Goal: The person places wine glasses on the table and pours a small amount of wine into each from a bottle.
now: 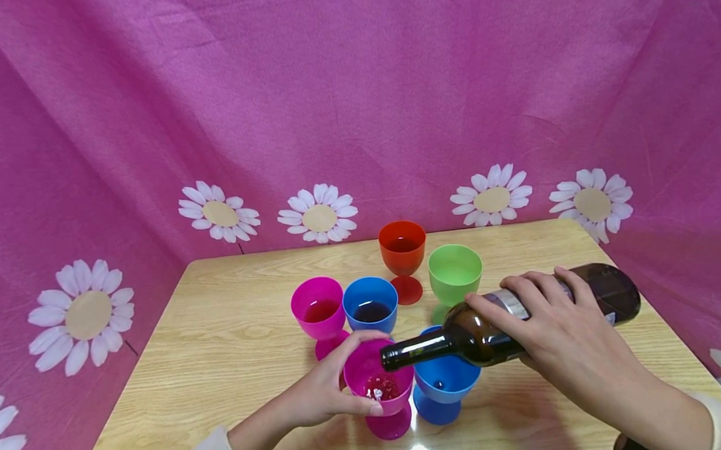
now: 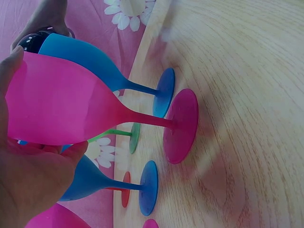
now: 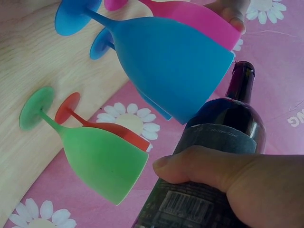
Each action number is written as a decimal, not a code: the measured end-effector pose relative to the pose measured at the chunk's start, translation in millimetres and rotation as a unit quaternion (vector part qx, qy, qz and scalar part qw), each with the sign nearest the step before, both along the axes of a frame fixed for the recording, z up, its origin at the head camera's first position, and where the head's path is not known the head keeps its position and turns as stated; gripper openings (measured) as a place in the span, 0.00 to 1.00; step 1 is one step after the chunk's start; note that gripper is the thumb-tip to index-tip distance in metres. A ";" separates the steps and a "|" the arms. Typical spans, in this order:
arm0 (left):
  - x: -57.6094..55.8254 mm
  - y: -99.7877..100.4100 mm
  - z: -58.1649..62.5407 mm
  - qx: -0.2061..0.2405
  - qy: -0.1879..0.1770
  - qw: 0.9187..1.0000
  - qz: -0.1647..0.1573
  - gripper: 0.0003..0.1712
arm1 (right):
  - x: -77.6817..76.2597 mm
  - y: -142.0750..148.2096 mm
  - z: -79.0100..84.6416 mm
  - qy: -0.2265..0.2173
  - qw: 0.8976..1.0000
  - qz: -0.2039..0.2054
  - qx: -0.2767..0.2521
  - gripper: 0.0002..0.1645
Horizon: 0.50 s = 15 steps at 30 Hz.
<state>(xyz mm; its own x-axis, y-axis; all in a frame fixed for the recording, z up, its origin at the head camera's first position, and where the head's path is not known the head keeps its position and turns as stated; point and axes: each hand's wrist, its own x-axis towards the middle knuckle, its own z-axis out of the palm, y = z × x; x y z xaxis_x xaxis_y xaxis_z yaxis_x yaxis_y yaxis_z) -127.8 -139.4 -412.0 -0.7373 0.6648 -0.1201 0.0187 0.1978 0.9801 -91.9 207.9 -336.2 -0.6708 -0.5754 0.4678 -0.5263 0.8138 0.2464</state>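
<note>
My left hand (image 1: 324,393) grips the bowl of the nearest pink goblet (image 1: 390,424), thumb on the near side and fingers round the far side. Its foot rests on the table in the left wrist view. Bubbly red liquid lies in its bowl. My right hand (image 1: 558,340) holds a dark glass wine bottle (image 1: 468,334) round its labelled body. The bottle is tilted left, neck down, with its mouth over the pink goblet. Just right of that goblet, under the bottle, stands a blue goblet (image 1: 440,409) with a small dark spot of liquid at the bottom.
Behind my hands stand another pink goblet (image 1: 318,294) and a blue goblet (image 1: 371,289), both holding dark liquid. Farther back are a red goblet (image 1: 401,263) with liquid and a green goblet (image 1: 454,268). Pink flowered cloth (image 1: 392,105) hangs round the wooden table (image 1: 222,349).
</note>
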 end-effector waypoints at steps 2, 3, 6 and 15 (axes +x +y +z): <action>-0.2 0.2 0.3 0.000 -0.001 1.000 0.001 0.47 | 0.3 0.0 0.2 -0.001 1.000 -0.002 0.002 0.55; -0.2 0.3 0.4 0.000 -0.001 1.000 0.001 0.47 | 0.6 0.0 0.3 -0.002 1.000 -0.003 0.002 0.56; 0.0 0.5 0.7 -0.001 -0.002 1.000 0.001 0.47 | 1.4 0.1 0.4 -0.006 1.000 -0.004 0.004 0.57; 0.9 0.8 1.4 -0.002 0.000 1.000 0.004 0.48 | 2.3 -1.1 1.3 -0.007 1.000 -0.005 0.004 0.58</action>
